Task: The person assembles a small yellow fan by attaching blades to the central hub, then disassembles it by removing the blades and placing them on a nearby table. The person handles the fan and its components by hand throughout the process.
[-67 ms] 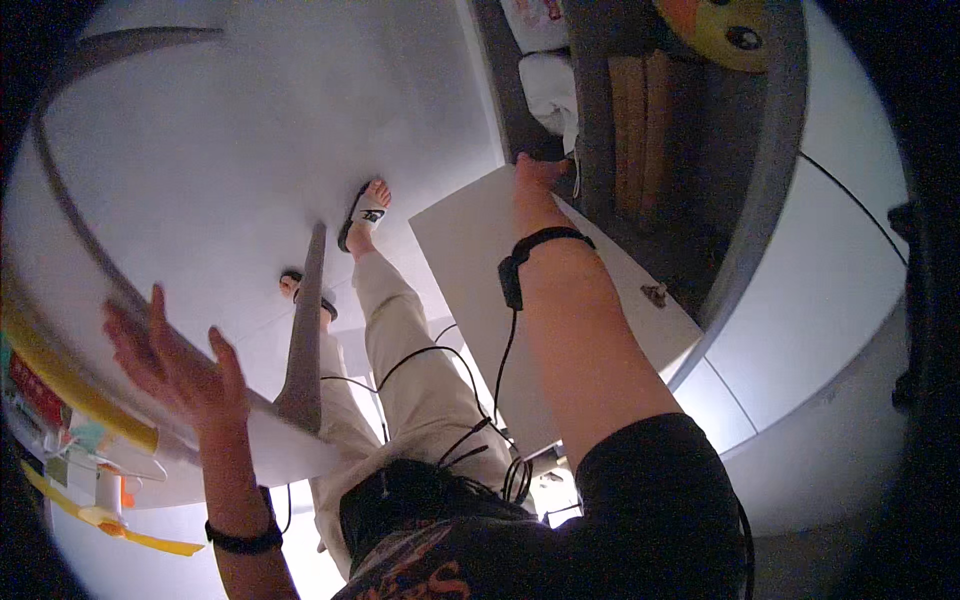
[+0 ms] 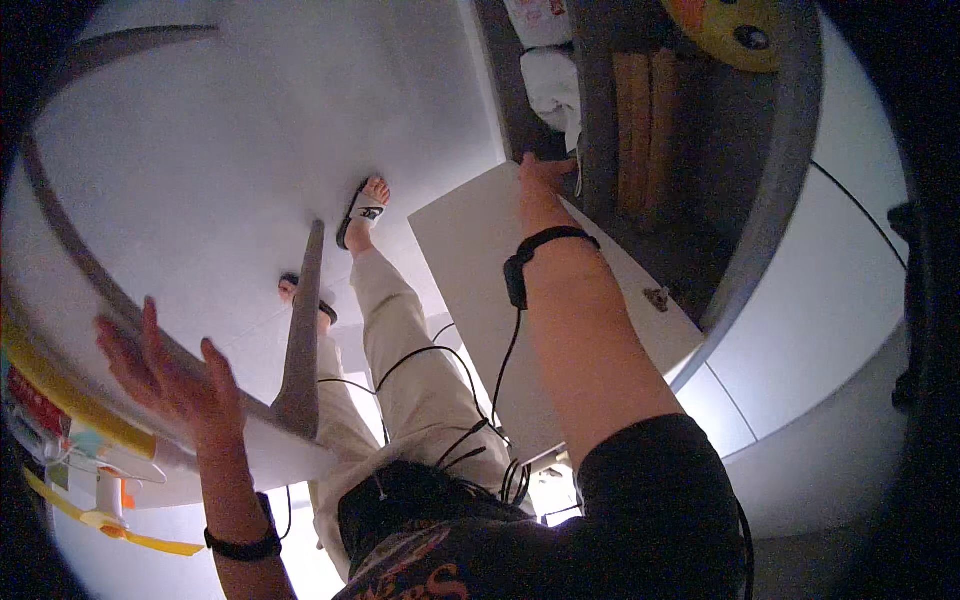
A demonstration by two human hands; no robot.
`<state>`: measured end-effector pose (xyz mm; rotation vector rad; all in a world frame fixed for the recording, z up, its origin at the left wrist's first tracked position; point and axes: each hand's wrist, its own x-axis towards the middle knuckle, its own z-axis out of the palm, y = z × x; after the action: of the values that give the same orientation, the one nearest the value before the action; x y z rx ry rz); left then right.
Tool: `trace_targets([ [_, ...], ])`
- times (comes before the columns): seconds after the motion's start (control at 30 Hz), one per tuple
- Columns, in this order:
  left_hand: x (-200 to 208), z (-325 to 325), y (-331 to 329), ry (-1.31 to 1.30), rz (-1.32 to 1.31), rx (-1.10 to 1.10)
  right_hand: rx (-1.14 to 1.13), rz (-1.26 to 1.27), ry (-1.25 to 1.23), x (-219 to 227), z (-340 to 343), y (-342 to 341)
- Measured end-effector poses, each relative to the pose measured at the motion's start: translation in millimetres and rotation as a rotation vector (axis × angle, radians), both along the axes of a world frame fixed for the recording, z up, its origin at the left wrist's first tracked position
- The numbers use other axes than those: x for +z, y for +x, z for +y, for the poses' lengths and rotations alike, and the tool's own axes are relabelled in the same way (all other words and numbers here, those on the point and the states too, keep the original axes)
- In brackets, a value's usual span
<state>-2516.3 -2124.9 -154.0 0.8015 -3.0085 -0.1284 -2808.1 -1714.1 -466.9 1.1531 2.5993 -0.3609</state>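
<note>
My left hand (image 2: pixel 175 385) is raised at the left, open with its fingers spread, and nothing is in it. It hovers by the curved edge of a pale table (image 2: pixel 100 350). My right arm reaches forward across an open white cabinet door (image 2: pixel 470 250). My right hand (image 2: pixel 545 172) is at the door's far corner, at the mouth of a dark grey cabinet (image 2: pixel 690 200). Close to its fingers hangs a white cloth-like bundle (image 2: pixel 552 88) with a thin cord. Its fingers are dark and partly hidden, so their grip is unclear.
Inside the cabinet stand brown upright boards (image 2: pixel 645 130) and a round yellow plush-like thing (image 2: pixel 735 35). A small fan with yellow blades (image 2: pixel 105 520) is at the lower left. Black cables (image 2: pixel 440 350) hang before my legs. A grey upright leg or post (image 2: pixel 303 330) rises beside them.
My left hand has dropped slightly and shifted a little left, still spread. My right hand stays at the cabinet, and the view has shifted slightly.
</note>
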Motion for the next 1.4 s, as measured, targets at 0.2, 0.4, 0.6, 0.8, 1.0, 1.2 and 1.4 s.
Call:
trace_targets([
  [0.2, 9, -3, 1, 0.080, -0.070, -0.047, 0.103, -0.226, 0.027, -13, 57, -25],
  [0.4, 0, -5, 14, 0.100, 0.000, 0.007, 0.468, -0.575, 0.222, 5, 45, -25],
  [0.6, 0, 0, 10, 0.085, 0.016, 0.017, 0.895, -0.117, 0.218, 39, 14, -7],
  [0.8, 5, 4, 9, 0.036, -0.067, 0.049, 0.623, -0.068, -0.162, 86, 19, -42],
  [1.0, 8, 7, 10, 0.056, -0.088, 0.087, 0.918, -0.122, -0.139, 113, -3, -41],
  [1.2, 8, 6, 10, 0.059, -0.075, 0.088, 0.873, -0.171, -0.054, 124, -33, -22],
  [1.4, 9, 8, 9, 0.067, -0.087, 0.113, 0.974, -0.116, -0.139, 134, -42, -15],
])
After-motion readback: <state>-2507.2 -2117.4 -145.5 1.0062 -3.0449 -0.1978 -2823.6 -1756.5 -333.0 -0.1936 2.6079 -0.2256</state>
